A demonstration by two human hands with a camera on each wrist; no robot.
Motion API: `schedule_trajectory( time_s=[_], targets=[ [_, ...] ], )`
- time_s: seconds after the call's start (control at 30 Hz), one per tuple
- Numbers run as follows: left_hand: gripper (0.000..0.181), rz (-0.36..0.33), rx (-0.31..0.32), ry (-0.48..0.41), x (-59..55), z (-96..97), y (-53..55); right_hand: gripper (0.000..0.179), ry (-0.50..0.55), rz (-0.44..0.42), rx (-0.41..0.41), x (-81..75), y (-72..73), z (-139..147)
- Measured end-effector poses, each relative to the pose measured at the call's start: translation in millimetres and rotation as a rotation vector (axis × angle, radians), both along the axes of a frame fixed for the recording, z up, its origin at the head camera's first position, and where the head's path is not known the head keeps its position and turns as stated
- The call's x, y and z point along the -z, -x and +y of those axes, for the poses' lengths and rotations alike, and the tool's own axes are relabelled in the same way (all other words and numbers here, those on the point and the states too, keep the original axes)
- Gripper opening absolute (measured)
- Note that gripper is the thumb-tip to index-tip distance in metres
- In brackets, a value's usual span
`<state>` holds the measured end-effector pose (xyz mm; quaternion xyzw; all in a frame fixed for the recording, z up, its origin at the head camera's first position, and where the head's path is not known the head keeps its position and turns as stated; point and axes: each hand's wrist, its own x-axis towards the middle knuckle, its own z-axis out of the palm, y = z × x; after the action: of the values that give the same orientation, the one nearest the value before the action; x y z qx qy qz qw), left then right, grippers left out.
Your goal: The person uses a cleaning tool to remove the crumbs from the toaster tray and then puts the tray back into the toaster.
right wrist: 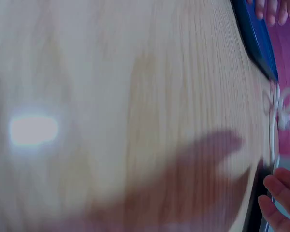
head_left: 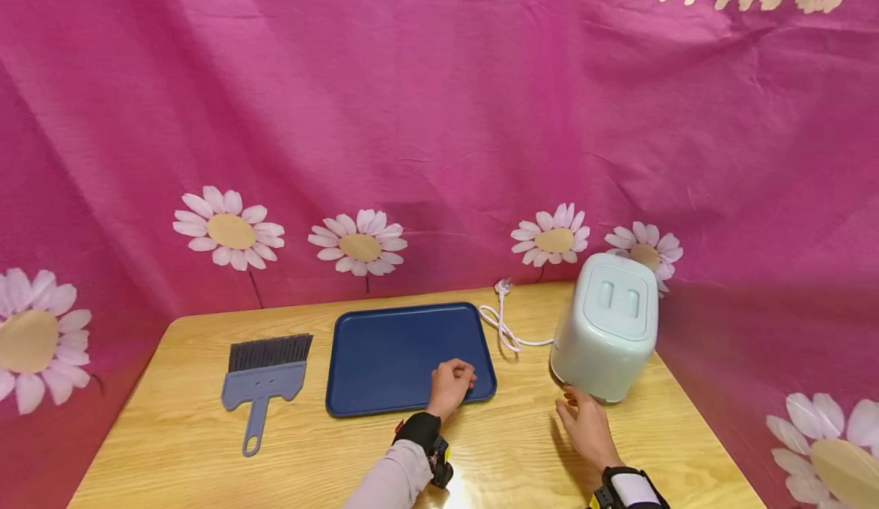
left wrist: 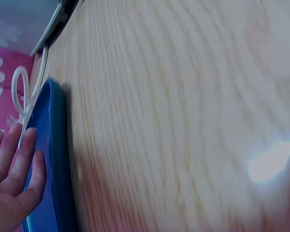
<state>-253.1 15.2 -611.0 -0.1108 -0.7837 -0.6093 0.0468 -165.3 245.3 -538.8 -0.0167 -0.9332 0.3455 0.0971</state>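
Status: hands positioned, nothing gripped yet. My left hand [head_left: 449, 388], fingers relaxed, is at the tray's [head_left: 384, 356] five o'clock; my right hand [head_left: 587, 426], fingers loosely extended, at the appliance's [head_left: 604, 356] seven.

Hazy wrist views, glare on tabletop [right wrist: 150, 87], soft shadows

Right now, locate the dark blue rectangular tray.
In the head view, the tray lies on the wooden table between the blue-grey plastic brush, left, and the pale rounded appliance, right.
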Motion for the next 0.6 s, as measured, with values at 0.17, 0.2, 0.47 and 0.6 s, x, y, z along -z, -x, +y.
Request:
schedule_trajectory(
  time_s=[0.17,0.2,0.47,0.6],
  targets=[
    [0.024,0.088,0.059,0.0,57.5,26.3,29.7,0.022,-0.036,0.015,0.101,-2.8,-5.0,29],
    [0.025,0.127,0.067,0.001,78.8,34.0,41.1,0.021,-0.046,0.028,0.129,-3.6,-5.3,34],
    [0.035,0.133,-0.025,0.111,95.9,99.2,71.3,0.03,0.046,0.127,0.406,-18.6,5.1,61],
    [0.056,0.035,0.075,0.107,24.2,113.2,46.1,0.046,0.185,0.12,0.482,-33.6,13.6,71]
  ],
)
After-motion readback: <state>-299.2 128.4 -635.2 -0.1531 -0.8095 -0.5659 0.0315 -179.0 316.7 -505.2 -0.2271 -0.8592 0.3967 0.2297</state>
